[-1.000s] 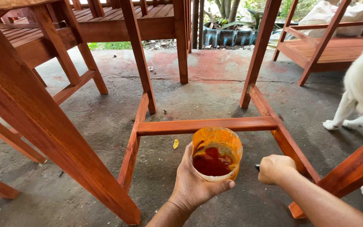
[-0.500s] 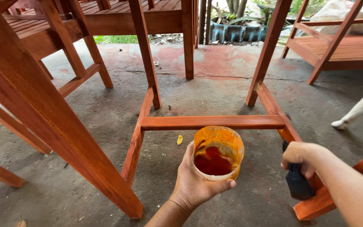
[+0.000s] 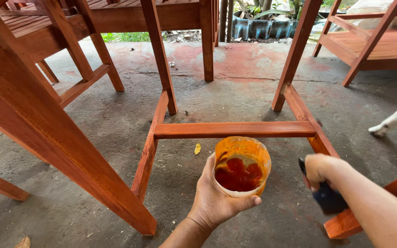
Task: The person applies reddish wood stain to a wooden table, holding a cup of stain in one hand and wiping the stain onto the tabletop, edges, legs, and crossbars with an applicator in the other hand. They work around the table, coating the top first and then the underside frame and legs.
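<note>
My left hand (image 3: pixel 214 197) grips a stained orange plastic cup (image 3: pixel 241 167) with red-brown wood stain in its bottom, held above the concrete floor. My right hand (image 3: pixel 320 169) is closed around the dark handle of a paintbrush (image 3: pixel 326 196), low at the right, close to the right-hand bottom rail (image 3: pixel 309 125) of a reddish wooden frame. The brush's bristles are hidden. The frame's cross rail (image 3: pixel 235 129) runs just beyond the cup.
A thick stained wooden leg (image 3: pixel 47 133) slants across the left foreground. More stained furniture stands at the back left (image 3: pixel 93 27) and back right (image 3: pixel 373 43). A white animal's leg (image 3: pixel 394 120) is at the right edge. A yellow leaf (image 3: pixel 197 148) lies on the floor.
My right hand has shifted right and lower, the dark brush handle now showing beneath it. The view has turned slightly; the white animal has moved off toward the right edge.
</note>
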`<action>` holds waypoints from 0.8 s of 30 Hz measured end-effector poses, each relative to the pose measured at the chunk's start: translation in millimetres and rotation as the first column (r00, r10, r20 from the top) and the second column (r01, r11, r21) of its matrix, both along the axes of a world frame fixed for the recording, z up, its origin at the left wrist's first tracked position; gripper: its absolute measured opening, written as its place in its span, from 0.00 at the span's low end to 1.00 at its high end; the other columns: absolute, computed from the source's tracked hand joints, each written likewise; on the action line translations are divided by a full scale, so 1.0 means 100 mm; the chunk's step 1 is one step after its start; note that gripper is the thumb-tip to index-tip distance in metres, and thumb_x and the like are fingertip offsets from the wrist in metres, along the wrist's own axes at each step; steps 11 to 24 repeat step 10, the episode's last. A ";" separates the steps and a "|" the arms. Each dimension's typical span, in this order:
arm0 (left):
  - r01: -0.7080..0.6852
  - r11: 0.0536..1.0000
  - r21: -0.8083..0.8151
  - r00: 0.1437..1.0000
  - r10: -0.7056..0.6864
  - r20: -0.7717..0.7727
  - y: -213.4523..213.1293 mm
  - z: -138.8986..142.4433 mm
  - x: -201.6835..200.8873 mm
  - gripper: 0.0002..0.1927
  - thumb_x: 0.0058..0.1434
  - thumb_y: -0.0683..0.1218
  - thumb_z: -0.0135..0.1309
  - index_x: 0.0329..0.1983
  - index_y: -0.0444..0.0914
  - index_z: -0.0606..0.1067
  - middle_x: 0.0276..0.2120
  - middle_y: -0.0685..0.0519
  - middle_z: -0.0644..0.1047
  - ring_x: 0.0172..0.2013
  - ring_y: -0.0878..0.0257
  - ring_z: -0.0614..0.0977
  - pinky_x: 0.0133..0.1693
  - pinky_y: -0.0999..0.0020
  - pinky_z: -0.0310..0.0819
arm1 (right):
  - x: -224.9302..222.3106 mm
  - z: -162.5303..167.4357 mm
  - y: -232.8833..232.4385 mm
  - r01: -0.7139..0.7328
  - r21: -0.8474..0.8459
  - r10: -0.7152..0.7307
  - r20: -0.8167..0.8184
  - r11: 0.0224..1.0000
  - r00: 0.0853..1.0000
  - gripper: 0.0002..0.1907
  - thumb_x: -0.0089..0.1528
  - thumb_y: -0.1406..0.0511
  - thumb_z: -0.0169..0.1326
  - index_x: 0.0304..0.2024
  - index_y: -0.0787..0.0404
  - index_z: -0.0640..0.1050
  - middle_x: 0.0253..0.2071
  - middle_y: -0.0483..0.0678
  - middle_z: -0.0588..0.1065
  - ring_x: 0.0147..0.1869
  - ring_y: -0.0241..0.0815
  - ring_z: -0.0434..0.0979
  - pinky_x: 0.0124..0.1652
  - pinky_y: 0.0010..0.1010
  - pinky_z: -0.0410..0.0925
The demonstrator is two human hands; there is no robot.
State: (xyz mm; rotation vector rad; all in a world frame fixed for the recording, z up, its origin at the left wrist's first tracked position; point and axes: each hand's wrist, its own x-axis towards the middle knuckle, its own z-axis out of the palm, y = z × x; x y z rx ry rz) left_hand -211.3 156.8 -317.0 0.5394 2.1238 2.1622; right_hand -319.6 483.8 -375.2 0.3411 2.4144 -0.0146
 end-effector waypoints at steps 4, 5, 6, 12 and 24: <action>-0.002 0.999 0.053 1.000 0.002 0.009 -0.03 -0.06 0.02 0.59 0.32 0.54 0.76 0.67 0.36 0.59 0.57 0.48 0.76 0.62 0.58 0.80 0.66 0.61 0.72 | 0.13 -0.24 -0.02 -0.052 0.031 0.048 0.104 0.998 0.993 0.10 0.51 0.70 0.70 0.34 0.51 0.89 0.38 0.48 0.85 0.38 0.48 0.87 0.35 0.37 0.79; -0.008 0.999 0.044 1.000 0.008 0.013 -0.05 -0.10 0.02 0.60 0.32 0.54 0.76 0.67 0.36 0.59 0.57 0.48 0.76 0.62 0.58 0.80 0.66 0.61 0.72 | 0.13 -0.31 -0.03 -0.062 0.036 0.058 0.116 0.997 0.992 0.09 0.52 0.70 0.70 0.34 0.50 0.88 0.38 0.47 0.85 0.39 0.48 0.87 0.35 0.37 0.78; -0.012 0.999 0.037 1.000 0.011 0.018 -0.05 -0.13 0.03 0.60 0.32 0.54 0.76 0.68 0.36 0.59 0.57 0.48 0.76 0.62 0.58 0.80 0.66 0.61 0.72 | 0.13 -0.36 -0.02 -0.071 0.044 0.065 0.128 0.997 0.990 0.09 0.52 0.69 0.70 0.34 0.50 0.88 0.38 0.47 0.85 0.39 0.48 0.87 0.35 0.37 0.78; 0.010 0.985 0.174 1.000 -0.006 -0.023 -0.09 -0.25 0.05 0.63 0.34 0.56 0.78 0.71 0.34 0.57 0.61 0.45 0.75 0.64 0.55 0.78 0.68 0.58 0.71 | 0.16 -0.47 0.01 -0.170 0.066 0.158 0.155 0.983 0.975 0.09 0.53 0.66 0.70 0.34 0.45 0.89 0.40 0.44 0.85 0.42 0.45 0.86 0.39 0.36 0.78; 0.010 0.985 0.174 1.000 -0.006 -0.023 -0.09 -0.25 0.05 0.63 0.34 0.56 0.78 0.71 0.34 0.57 0.61 0.45 0.75 0.64 0.55 0.78 0.68 0.58 0.71 | 0.16 -0.47 0.01 -0.170 0.066 0.158 0.155 0.983 0.975 0.09 0.53 0.66 0.70 0.34 0.45 0.89 0.40 0.44 0.85 0.42 0.45 0.86 0.39 0.36 0.78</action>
